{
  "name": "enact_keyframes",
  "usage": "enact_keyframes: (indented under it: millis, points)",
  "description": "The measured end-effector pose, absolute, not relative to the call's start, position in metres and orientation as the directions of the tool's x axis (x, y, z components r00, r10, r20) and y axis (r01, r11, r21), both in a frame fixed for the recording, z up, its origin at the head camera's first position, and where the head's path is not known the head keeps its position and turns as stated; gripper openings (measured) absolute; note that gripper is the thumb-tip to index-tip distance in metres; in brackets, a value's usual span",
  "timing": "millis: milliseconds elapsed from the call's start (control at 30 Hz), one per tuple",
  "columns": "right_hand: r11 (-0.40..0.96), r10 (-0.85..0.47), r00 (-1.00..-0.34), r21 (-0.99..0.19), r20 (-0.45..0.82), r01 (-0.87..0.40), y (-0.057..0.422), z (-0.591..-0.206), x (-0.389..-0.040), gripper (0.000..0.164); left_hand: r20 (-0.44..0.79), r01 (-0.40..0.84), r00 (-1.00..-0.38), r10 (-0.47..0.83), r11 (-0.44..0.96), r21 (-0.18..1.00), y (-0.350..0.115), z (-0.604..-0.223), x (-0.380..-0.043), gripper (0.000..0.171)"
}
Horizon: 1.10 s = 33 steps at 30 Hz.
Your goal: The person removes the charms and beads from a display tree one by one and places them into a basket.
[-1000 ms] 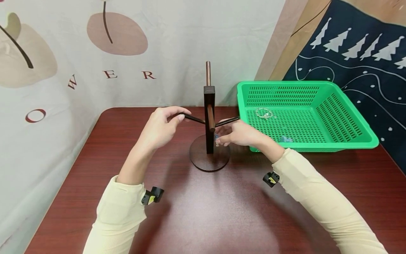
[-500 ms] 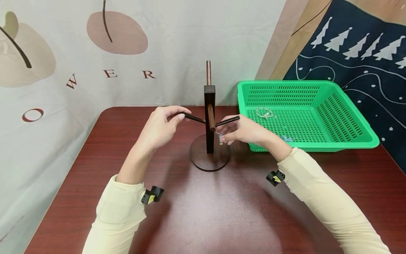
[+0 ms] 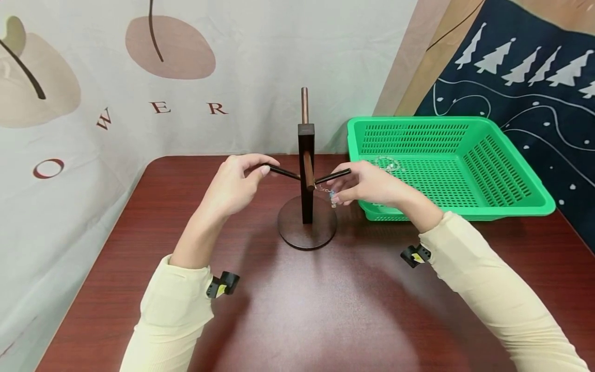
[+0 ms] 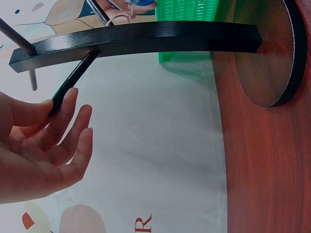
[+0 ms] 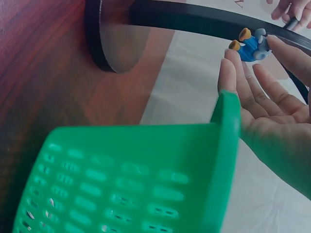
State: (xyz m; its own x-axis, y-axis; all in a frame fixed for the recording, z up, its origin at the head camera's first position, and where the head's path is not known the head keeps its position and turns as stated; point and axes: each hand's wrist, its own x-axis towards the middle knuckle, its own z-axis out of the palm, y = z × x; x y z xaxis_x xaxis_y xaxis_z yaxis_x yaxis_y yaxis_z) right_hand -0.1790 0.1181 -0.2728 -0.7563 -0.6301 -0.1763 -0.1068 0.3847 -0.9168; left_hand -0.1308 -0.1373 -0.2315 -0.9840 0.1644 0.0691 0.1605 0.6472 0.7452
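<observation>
A dark wooden rack point(image 3: 306, 206) with several pegs stands upright on a round base point(image 3: 297, 236). My left hand point(image 3: 234, 183) pinches the end of its left peg point(image 4: 73, 82) between thumb and index finger, the other fingers loosely bent. My right hand point(image 3: 369, 183) pinches a keychain point(image 3: 333, 198) by its small blue and grey figurine point(image 5: 251, 48) with orange feet. The keychain's metal ring point(image 4: 118, 16) loops around the right peg point(image 3: 337, 175) near the post, and its chain stretches from there toward my right fingers.
A green perforated basket point(image 3: 418, 120) stands right of the rack, its near-left corner beneath my right hand. Inside lies a bracelet-like loop of clear beads point(image 3: 389, 164). A printed cloth point(image 3: 260, 62) hangs behind the table.
My right hand has moved right and slightly up from beside the post with the figurine, drawing the chain outward into view. The left hand stays on its peg.
</observation>
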Motion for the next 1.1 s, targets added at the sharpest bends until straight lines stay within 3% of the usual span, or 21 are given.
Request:
enact_keyframes:
  millis: [633, 1100]
  points:
    - [0.49, -0.611, -0.779, -0.839, -0.138, -0.236, 0.139, -0.247, -0.176, 0.034, 0.071, 0.164, -0.983, 0.167, 0.65, 0.742, -0.137, -0.232, -0.131, 0.021]
    - [0.476, -0.654, -0.754, -0.809, -0.064, -0.344, 0.151, -0.236, -0.175, 0.029, 0.068, 0.159, -0.984, 0.163, 0.649, 0.744, -0.137, -0.232, -0.131, 0.021]
